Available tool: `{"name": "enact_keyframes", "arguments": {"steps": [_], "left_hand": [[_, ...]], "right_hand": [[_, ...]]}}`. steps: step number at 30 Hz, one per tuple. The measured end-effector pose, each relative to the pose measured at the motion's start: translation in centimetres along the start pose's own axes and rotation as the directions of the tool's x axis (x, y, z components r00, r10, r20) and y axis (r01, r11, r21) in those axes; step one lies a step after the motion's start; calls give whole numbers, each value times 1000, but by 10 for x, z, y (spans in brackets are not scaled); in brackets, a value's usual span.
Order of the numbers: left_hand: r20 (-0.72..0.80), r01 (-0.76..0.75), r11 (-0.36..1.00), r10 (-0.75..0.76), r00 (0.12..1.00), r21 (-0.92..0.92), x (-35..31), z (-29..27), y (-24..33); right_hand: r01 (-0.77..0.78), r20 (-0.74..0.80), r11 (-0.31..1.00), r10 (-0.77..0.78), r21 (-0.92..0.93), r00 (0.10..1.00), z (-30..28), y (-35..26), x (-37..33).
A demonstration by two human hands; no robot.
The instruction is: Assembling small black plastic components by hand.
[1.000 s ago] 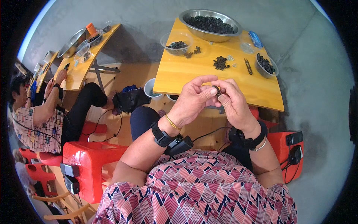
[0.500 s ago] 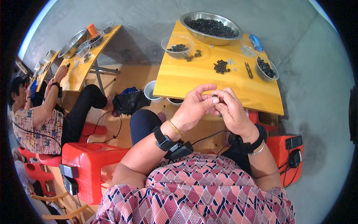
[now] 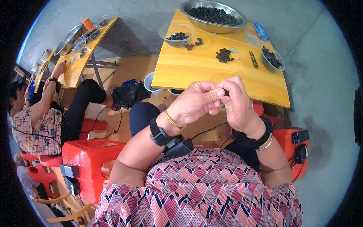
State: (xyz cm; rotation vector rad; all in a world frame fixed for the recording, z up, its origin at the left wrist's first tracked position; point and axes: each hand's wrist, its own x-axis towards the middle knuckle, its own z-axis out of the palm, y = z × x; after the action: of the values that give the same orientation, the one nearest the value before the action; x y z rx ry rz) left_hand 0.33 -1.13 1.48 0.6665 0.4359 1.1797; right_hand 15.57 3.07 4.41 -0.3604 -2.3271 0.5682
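Observation:
My left hand (image 3: 200, 99) and my right hand (image 3: 239, 102) meet in front of the table's near edge, fingertips pinched together. Between them sits a small black part (image 3: 226, 93), mostly covered by the fingers; its exact kind is hidden. The right thumb and fingers close round it, and the left thumb and forefinger press against its side. Beyond the hands, a heap of small black parts (image 3: 224, 55) lies on the yellow wooden table (image 3: 181, 73), beside a few small silvery pieces (image 3: 234, 50).
A large steel bowl (image 3: 212, 25) of black parts stands at the back. Clear plastic bowls hold parts at left (image 3: 177, 42) and right (image 3: 279, 69). Small snips (image 3: 253, 59) and a blue box (image 3: 261, 31) lie on the right. A co-worker (image 3: 38, 121) sits at another table at left.
My hands have drawn closer together and the fingers now cover more of the small black part. The view has shifted slightly. The co-worker's hands have moved a little.

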Motion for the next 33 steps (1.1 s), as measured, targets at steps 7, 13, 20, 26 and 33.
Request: {"name": "enact_keyframes", "arguments": {"steps": [7,13,20,26,33], "left_hand": [[-170,-10,1000,6,985,-19,7,-19,-11],[-254,-137,987,110,961,-89,8,-21,-5],[-245,-94,995,98,965,30,15,-11,-10],[-248,11,994,17,969,110,14,-25,-17],[-240,47,999,-48,969,-11,24,-42,-15]], "right_hand": [[-51,-23,991,54,126,998,24,31,2],[-313,-109,861,384,402,917,18,39,-8],[-278,-228,927,336,251,914,23,31,-3],[-295,-147,936,325,194,934,16,36,-10],[-565,-611,819,397,-101,685,-103,139,-10]]}}
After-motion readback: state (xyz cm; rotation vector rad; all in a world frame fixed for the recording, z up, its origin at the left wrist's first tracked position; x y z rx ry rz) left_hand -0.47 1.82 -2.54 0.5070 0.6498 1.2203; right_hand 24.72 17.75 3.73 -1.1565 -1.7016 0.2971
